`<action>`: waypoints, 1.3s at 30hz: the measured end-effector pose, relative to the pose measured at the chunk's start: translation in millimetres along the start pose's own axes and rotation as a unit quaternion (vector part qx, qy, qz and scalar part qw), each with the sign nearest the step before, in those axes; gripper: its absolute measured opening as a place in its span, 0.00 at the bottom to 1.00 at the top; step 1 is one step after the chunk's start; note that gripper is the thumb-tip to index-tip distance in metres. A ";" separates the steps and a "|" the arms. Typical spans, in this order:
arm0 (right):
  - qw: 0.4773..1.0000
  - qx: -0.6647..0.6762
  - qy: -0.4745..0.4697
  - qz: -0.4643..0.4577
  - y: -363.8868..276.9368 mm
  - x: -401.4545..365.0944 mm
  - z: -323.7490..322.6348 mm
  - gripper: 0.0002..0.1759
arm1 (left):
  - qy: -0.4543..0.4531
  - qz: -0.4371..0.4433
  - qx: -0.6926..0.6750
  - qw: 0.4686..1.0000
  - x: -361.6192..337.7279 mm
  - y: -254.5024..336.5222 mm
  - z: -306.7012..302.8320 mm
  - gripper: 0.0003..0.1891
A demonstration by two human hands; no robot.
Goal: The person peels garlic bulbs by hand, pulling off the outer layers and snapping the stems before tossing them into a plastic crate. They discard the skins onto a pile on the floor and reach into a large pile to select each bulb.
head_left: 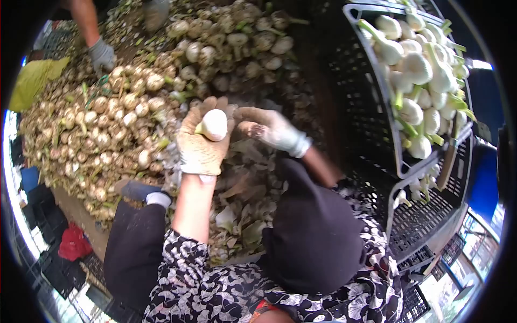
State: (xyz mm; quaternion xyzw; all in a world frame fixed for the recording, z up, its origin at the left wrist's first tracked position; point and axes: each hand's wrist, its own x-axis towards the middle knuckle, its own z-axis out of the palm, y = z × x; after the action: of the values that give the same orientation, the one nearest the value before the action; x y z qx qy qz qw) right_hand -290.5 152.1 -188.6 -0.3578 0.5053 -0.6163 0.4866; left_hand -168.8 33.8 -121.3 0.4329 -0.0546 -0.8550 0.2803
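Note:
My left hand (203, 141), in a dirty knitted glove, holds a clean white garlic bulb (214, 125) against its palm and fingers. A short pale green stub shows at the bulb's left side. Just to the right is my right hand (272, 129), gloved too and blurred by motion. Its fingers point toward the bulb but appear apart from it. Whether anything is between them I cannot make out. Below both hands lie loose garlic skins (239, 215). A large heap of soiled garlic (116, 116) spreads out to the left and ahead.
At right, a black plastic crate (399, 156) is heaped with cleaned garlic (417, 70). Another crate (425, 223) below it holds a few bulbs. Upper left, another person's gloved hand (101, 55) touches the heap beside a yellow sack (36, 81). A red bag (74, 242) lies lower left.

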 end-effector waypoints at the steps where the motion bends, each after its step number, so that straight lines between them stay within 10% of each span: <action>1: 0.968 -0.247 0.037 -0.002 9.0 -1.1 -12.9 0.18 | -0.157 -0.038 -0.020 0.987 15.1 2.9 -19.3 0.19; 5: 0.932 -0.342 0.072 -0.099 121.3 14.2 -31.8 0.28 | -0.369 -0.125 0.079 0.917 -81.8 -58.8 92.2 0.33; 7: 0.919 -0.371 0.126 -0.040 123.0 22.4 -54.4 0.30 | -0.576 0.010 0.228 0.785 -90.3 -65.3 104.0 0.48; 8: 0.911 -0.383 0.152 -0.010 109.7 26.6 -62.0 0.32 | -0.562 0.128 0.325 0.750 -74.5 -60.6 99.9 0.49; 11: 0.877 -0.409 0.238 0.084 56.3 40.4 -76.4 0.35 | -0.331 -0.002 0.221 0.917 -39.8 -33.6 70.3 0.27; 13: 0.721 -0.559 0.410 0.012 -9.8 66.9 -67.3 0.37 | -0.230 0.025 0.234 0.944 -22.7 -21.8 36.7 0.22; 17: 0.672 -0.614 0.408 0.074 10.8 118.5 -106.4 0.37 | -0.203 -0.030 0.237 0.949 -7.0 -29.3 -2.7 0.20; 21: 0.729 -0.558 0.393 0.051 6.1 101.0 -99.8 0.34 | -0.188 -0.054 0.243 0.950 -3.3 -29.8 -4.2 0.17; 27: 0.850 -0.295 0.379 -0.215 -37.3 28.2 -13.4 0.39 | -0.071 -0.016 0.266 0.961 5.5 -22.7 -2.5 0.31; 29: 0.831 -0.335 0.284 -0.342 -38.4 17.5 0.3 0.40 | -0.236 -0.057 0.196 0.950 11.7 -21.1 -2.9 0.34; 33: 0.897 -0.310 0.090 -0.301 -61.9 2.1 12.1 0.28 | -0.131 0.099 0.263 0.951 -21.7 -14.3 22.8 0.21; 35: 0.982 0.120 0.132 -0.063 -56.3 -3.1 13.1 0.22 | -0.204 0.079 0.173 0.960 -14.8 -8.6 4.5 0.18; 39: 0.926 0.336 0.147 0.089 -61.0 10.2 6.6 0.22 | -0.205 0.177 0.269 0.924 -26.4 -12.3 3.8 0.31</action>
State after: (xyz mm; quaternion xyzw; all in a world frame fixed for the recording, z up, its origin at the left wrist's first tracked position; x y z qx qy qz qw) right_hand -301.7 141.4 -128.3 -0.0322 0.3638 -0.7499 0.5515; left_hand -164.7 57.5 -104.3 0.2907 -0.4144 -0.8146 0.2831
